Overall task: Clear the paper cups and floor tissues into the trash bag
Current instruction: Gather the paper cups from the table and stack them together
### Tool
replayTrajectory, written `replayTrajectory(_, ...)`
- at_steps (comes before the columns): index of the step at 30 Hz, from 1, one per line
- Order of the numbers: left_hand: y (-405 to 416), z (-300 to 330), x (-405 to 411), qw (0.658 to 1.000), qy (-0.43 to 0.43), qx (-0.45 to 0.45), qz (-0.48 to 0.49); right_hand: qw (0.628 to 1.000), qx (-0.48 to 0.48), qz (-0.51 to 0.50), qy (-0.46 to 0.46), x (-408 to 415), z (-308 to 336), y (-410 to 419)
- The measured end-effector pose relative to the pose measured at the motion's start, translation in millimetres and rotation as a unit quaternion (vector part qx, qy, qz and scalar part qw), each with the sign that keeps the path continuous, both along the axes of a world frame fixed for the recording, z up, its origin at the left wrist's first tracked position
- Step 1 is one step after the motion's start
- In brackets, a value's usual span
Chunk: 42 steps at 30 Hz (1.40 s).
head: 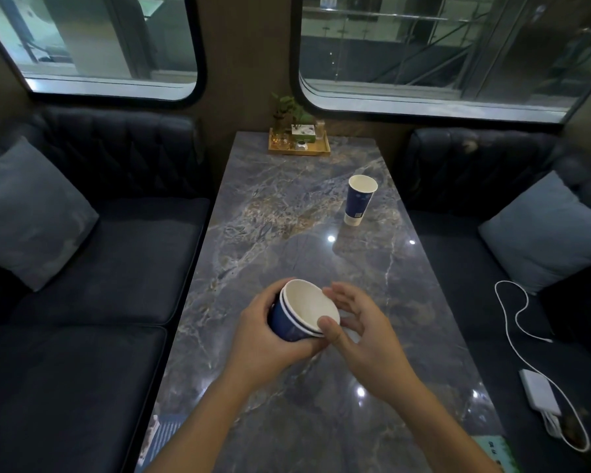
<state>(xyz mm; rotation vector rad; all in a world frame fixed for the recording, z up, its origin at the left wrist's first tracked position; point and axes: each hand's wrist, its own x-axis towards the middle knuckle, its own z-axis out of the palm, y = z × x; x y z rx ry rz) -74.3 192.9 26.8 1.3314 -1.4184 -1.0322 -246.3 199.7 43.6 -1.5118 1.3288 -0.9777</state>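
Our left hand (263, 339) is closed around the nested paper cups (301, 310) above the near table (287, 206); our right hand (359, 322) is open beside their rim. One more cup (359, 201) stands far ahead. If we squeeze loosely, the inner cup may slip out.

Location type: booth seating area styled as a train-carriage café or lounge.

A marble-patterned table (307, 254) is flanked on both sides by dark padded benches (93, 268) with cushions (31, 213); rounded windows (440, 49) are set beyond its far end, where a tray (299, 150) of condiments and a plant is placed.
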Motion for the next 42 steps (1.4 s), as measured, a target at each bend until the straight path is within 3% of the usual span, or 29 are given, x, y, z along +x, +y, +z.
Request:
replayTrajectory(4, -9, -1, -2, 0.998, -0.034, 0.022, -0.048, 0.999, 0.034, -0.016, -0.011, -3, -11, -5)
replayTrajectory(10, -22, -11, 0, 0.997, -0.042, 0.058, -0.030, 0.998, 0.042, -0.050, -0.015, -10, -23, -17)
replayTrajectory(27, -133, -43, -5, 0.992, 0.038, 0.115, -0.026, 0.994, 0.060, -0.092, 0.023, -49, -62, -142)
replayTrajectory(36, -217, -74, -16, 0.988, 0.046, 0.139, -0.040, 0.971, -0.011, -0.080, 0.226, -85, -103, -281)
replayTrajectory(39, -232, -86, -20, 0.988, 0.037, 0.145, -0.038, 0.943, -0.061, -0.074, 0.320, -99, -114, -342)
replayTrajectory(42, -242, -96, -22, 0.987, 0.028, 0.153, -0.045, 0.887, -0.125, -0.073, 0.438, -109, -119, -393)
